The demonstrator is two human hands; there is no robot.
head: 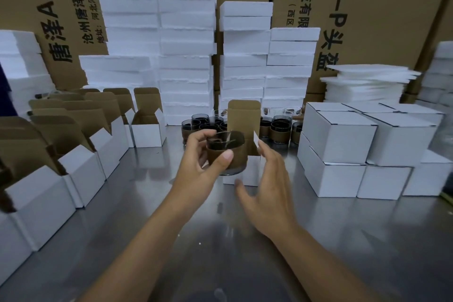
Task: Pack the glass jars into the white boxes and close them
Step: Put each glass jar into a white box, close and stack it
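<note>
Both hands are up over the surface [147, 216]. My left hand [199, 169] grips a jar [229, 154] round its brown band, held just before the open box [252, 173], whose lid stands upright. My right hand [268, 179] is spread loose beside that box, maybe brushing its flap. More jars [278, 127] stand behind, and closed boxes [343, 135] are stacked at right.

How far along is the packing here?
Done: a stack of closed white cardboard boxes at right. In hand: the left hand holds a brown-sleeved glass jar by an open white box; the right hand is open beside it. Left: a cluster of unpacked jars behind and a row of open boxes at left.
</note>
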